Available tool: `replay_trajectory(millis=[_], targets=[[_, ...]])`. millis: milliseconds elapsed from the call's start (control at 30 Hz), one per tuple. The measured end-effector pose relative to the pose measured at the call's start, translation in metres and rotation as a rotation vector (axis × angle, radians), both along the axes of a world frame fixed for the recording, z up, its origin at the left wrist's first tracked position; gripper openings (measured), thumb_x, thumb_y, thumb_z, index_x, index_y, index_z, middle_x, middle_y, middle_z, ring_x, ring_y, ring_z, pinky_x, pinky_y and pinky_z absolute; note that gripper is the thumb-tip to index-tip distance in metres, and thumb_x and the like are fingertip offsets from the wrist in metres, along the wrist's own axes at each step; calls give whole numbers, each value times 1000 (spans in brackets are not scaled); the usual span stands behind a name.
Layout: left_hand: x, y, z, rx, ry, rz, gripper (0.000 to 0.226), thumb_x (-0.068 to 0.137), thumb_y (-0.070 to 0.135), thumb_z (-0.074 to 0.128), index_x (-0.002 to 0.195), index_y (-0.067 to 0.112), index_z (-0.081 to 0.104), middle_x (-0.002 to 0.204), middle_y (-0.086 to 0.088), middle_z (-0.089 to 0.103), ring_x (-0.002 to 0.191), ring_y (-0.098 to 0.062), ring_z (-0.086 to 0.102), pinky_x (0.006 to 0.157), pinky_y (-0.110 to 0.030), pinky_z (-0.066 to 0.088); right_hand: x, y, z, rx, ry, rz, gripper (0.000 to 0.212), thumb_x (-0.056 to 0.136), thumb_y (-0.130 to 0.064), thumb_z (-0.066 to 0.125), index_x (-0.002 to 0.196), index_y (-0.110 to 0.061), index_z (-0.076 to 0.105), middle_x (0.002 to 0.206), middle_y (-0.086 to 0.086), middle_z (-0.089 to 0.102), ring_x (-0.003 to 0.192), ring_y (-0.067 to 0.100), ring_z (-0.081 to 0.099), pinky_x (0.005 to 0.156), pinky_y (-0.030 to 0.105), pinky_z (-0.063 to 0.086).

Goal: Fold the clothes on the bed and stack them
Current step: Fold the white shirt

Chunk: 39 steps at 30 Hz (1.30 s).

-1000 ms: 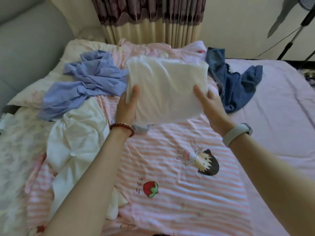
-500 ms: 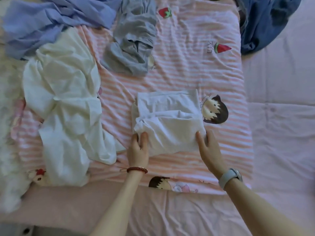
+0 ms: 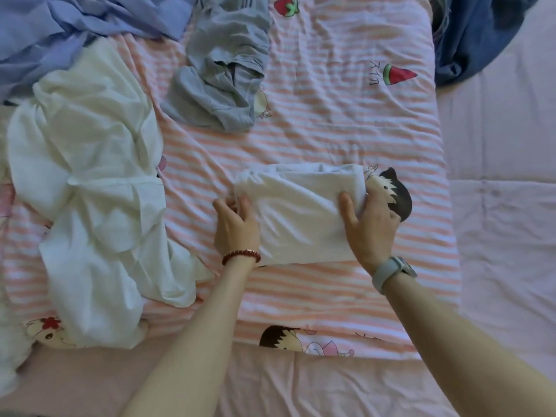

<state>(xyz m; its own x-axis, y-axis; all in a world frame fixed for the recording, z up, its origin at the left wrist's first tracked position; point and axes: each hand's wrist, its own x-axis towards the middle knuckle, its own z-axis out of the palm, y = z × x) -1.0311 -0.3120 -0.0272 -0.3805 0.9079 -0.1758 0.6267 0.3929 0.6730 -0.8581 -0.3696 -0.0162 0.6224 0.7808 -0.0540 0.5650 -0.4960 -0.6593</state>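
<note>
**Folded white garment: second fold laid down on the striped quilt**

Since the frame 0.5 s back, both hands have moved up from the near edge of the folded white garment [image 3: 304,218] onto its 2 ends, and the bundle now reads shorter front to back, a squat rectangle with a rolled far edge.

Materials: garment is thin, soft white cloth, lightly creased, with rounded, puffy folds. It lies flat on the pink-and-white striped quilt [image 3: 331,130], a wrinkled cotton print with cartoon figures, a strawberry and a watermelon slice.

Grip: left hand [image 3: 236,227] sits at the garment's left end, thumb on top of the cloth and fingers curled at the edge, pinching it. Right hand [image 3: 371,227] holds the right end, thumb lying on the top face, fingers wrapped round the side and partly covering a dark-haired cartoon head. Garment spans the gap between the 2 hands, touching both.

Wrists: red bead bracelet [image 3: 241,256] on left, pale grey watch [image 3: 391,272] on right.

Unfolded items: crumpled white shirt [image 3: 90,191] well left; grey-blue garment [image 3: 225,70] beyond the bundle; lavender cloth [image 3: 75,28] far left; dark blue garment [image 3: 475,34] far right, overhanging the lilac sheet [image 3: 505,206].
</note>
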Motion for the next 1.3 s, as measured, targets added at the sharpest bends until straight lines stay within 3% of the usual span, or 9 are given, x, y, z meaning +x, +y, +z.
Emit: replay_trajectory(millis=[100,233,400,600,733,867,967,1100,1300], targets=[[-3,6,-11,266,205,-99,37,88,25,44,118,3,50,121,-17,54,109,-36,52,81,-43,40,-2,13,-12,12,-244,60,51,89,-38,39,134,-13,43,129,14,49,124,30,39,106,52,20],[8,-14,-25,593,473,-617,43,87,18,46,131,17,47,139,-11,45,130,-29,37,103,-49,32,-14,7,-33,177,-546,443,43,89,-16,40,131,-19,46,134,14,46,129,30,36,106,64,14],[4,1,-75,222,563,-686,56,87,42,39,140,26,37,148,-13,35,133,-37,34,109,-51,25,5,14,-74,-91,-552,601,46,91,-37,38,136,-30,45,148,8,36,138,33,28,103,68,18],[-15,8,-106,73,530,-618,66,85,48,39,142,16,33,142,-25,39,128,-39,42,109,-43,23,25,15,-105,-233,-494,689,52,92,-50,26,143,-35,26,154,4,21,141,33,12,105,64,18],[-13,4,-95,-6,525,-559,69,86,53,33,144,16,29,145,-22,36,134,-37,34,112,-45,12,24,20,-91,-294,-319,471,61,89,-52,17,147,-32,20,156,7,14,144,31,8,114,51,12],[-13,-17,-73,-96,241,-288,90,79,65,38,147,7,22,154,-22,13,142,-36,12,114,-46,13,21,12,-68,-151,-30,282,64,91,-46,25,148,-16,20,153,9,23,140,27,22,114,36,18],[-4,-17,-55,-213,-45,-110,98,78,60,55,149,7,11,151,-19,23,136,-33,26,108,-40,26,15,9,-61,-64,269,90,64,88,-50,36,143,-20,27,141,4,43,127,23,43,104,43,37],[-2,3,-48,-266,-237,-64,74,85,50,57,141,12,29,137,-10,46,118,-30,50,94,-37,42,11,17,-47,-117,330,154,52,92,-45,39,138,-20,35,132,2,48,116,23,49,97,42,44],[-4,12,-37,-178,-390,-181,48,97,36,42,141,19,35,119,6,52,105,-15,52,87,-25,38,18,13,-45,-99,648,88,45,96,-39,37,139,-28,30,135,-7,39,123,20,43,98,41,41]])
